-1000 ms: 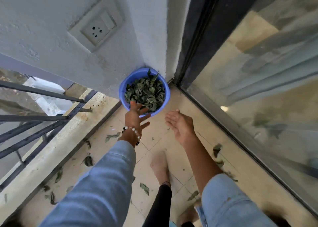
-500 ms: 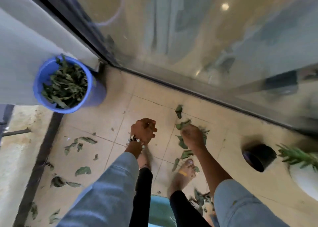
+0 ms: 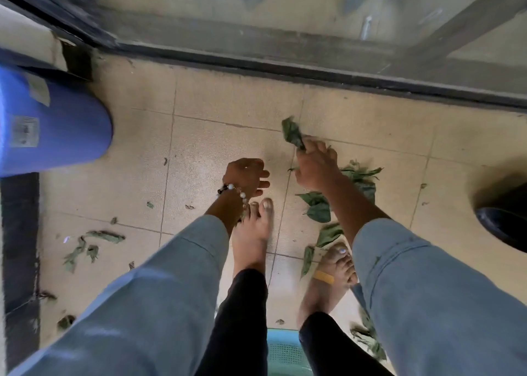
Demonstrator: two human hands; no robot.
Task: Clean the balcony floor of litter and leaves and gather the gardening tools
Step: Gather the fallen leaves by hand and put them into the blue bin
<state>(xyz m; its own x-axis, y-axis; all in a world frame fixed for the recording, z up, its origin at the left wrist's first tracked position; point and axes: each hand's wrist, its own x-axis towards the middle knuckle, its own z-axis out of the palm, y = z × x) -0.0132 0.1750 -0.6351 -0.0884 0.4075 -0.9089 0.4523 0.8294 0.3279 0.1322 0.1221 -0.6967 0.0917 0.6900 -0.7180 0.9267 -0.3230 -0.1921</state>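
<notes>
Right hand (image 3: 315, 166) curled tight around a crumpled green leaf (image 3: 292, 133), the limp leaf sticking out past the knuckles toward the glass door. Fingertips hidden under the hand, so the exact pinch hard to make out. Just beneath and beside that hand, a loose pile of leaves (image 3: 358, 179) on the floor, soft, matte green, pointed ovals, partly covered by the forearm. More leaves trailing down toward the right foot (image 3: 332, 278), which carries a yellow adhesive strip (image 3: 323, 276) across its top.

Left hand (image 3: 246, 176) empty, fingers loosely bent and spread, hovering low over the tile just above the left foot (image 3: 252, 233). Beaded bracelet (image 3: 236, 192) of pale round beads at the wrist. Both arms in light blue denim sleeves (image 3: 159, 290); legs in black.

Floor (image 3: 228, 105) of beige speckled tiles with thin dark grout lines, dusty. Withered leaf scraps (image 3: 91, 244) scattered at lower left, well apart from the hands. Blue plastic bucket (image 3: 54, 122) at the left edge, smooth-walled with a barcode sticker, its rim cut off by the frame. Dark metal door track (image 3: 285, 62) along the top, reflective glass behind it. Dark round pot (image 3: 504, 221) cut off at the right edge. Teal mesh basket (image 3: 283, 353) partly hidden between the legs at the bottom.
</notes>
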